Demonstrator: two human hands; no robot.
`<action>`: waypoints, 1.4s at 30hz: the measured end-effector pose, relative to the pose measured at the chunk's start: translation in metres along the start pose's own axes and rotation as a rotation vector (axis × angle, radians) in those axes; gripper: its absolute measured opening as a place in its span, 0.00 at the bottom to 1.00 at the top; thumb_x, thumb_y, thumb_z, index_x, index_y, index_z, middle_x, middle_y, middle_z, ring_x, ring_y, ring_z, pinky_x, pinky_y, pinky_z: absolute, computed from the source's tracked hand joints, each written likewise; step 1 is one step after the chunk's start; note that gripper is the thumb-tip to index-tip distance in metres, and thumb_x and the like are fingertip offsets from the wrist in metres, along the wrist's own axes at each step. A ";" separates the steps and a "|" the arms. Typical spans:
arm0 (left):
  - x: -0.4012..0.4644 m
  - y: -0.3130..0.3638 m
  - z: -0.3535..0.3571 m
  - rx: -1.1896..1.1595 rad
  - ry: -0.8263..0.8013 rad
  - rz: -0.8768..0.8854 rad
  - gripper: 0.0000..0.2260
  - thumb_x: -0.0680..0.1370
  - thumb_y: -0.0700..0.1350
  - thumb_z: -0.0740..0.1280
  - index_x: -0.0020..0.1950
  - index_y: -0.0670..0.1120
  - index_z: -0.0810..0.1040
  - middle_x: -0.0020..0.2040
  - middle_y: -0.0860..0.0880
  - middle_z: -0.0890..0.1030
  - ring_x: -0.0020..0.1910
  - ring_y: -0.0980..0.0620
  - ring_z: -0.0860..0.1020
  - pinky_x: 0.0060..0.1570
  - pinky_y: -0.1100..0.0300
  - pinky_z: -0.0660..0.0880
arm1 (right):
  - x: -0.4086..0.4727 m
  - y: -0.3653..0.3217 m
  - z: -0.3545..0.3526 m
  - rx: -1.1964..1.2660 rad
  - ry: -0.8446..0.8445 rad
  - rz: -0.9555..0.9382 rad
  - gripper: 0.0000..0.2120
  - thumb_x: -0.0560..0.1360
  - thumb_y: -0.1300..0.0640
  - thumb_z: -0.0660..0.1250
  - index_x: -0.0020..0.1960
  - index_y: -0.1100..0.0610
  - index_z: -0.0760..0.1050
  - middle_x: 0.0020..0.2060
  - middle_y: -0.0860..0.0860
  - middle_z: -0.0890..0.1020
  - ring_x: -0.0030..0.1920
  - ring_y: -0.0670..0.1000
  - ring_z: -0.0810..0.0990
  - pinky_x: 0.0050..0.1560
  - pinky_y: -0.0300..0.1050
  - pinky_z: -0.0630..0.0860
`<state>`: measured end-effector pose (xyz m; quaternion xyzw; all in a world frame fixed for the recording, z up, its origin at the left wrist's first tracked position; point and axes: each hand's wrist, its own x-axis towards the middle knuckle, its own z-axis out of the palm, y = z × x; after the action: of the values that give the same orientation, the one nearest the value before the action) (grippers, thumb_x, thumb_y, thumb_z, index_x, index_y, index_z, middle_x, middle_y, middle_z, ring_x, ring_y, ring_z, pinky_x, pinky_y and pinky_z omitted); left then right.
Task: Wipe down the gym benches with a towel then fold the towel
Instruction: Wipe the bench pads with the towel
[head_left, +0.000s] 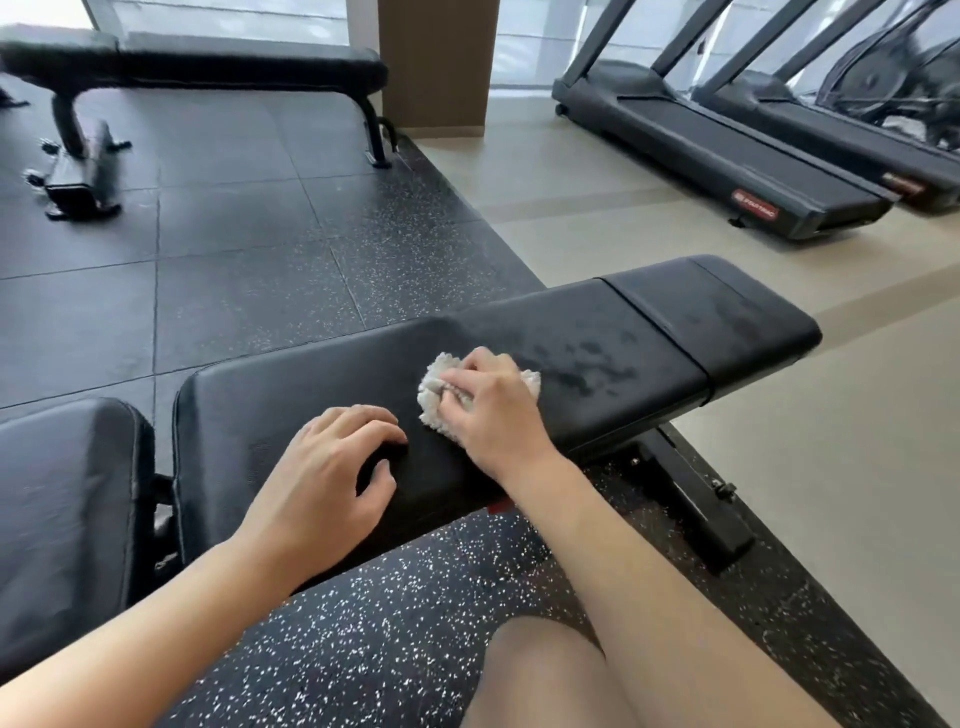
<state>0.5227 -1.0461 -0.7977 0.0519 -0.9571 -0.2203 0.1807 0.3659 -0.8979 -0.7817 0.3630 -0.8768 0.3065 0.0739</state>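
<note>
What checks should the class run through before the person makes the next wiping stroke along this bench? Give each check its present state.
1. Towel held by right hand: ok, fingers curl over it.
2. Towel touching the bench pad: ok.
3. Left hand steadying the pad: ok, fingertips rest on it.
4. Path toward the far pad end free of objects: ok.
5. Pad already clean there: not ok, smudges show.
6. Towel damp: cannot tell.
</note>
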 end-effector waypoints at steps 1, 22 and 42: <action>-0.001 0.000 -0.001 -0.024 0.034 -0.063 0.12 0.76 0.46 0.65 0.58 0.51 0.81 0.60 0.59 0.78 0.63 0.55 0.74 0.69 0.64 0.65 | -0.009 -0.012 0.005 0.057 -0.040 -0.066 0.10 0.75 0.53 0.66 0.50 0.51 0.85 0.47 0.48 0.78 0.48 0.54 0.73 0.52 0.56 0.75; 0.003 0.013 -0.011 0.095 0.050 -0.190 0.13 0.75 0.46 0.64 0.57 0.47 0.79 0.62 0.52 0.78 0.62 0.49 0.75 0.68 0.61 0.65 | 0.101 -0.032 0.062 0.144 -0.211 -0.085 0.12 0.76 0.52 0.66 0.52 0.55 0.86 0.49 0.54 0.79 0.52 0.59 0.74 0.56 0.56 0.74; 0.004 0.005 0.001 0.133 0.101 -0.181 0.13 0.74 0.50 0.64 0.56 0.48 0.79 0.60 0.51 0.77 0.61 0.45 0.74 0.65 0.48 0.69 | 0.000 0.005 0.000 0.164 -0.172 -0.090 0.09 0.76 0.60 0.72 0.55 0.53 0.86 0.48 0.48 0.80 0.52 0.52 0.77 0.59 0.40 0.72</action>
<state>0.5186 -1.0419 -0.7946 0.1612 -0.9507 -0.1688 0.2042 0.3631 -0.8953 -0.7843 0.4316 -0.8347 0.3414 -0.0177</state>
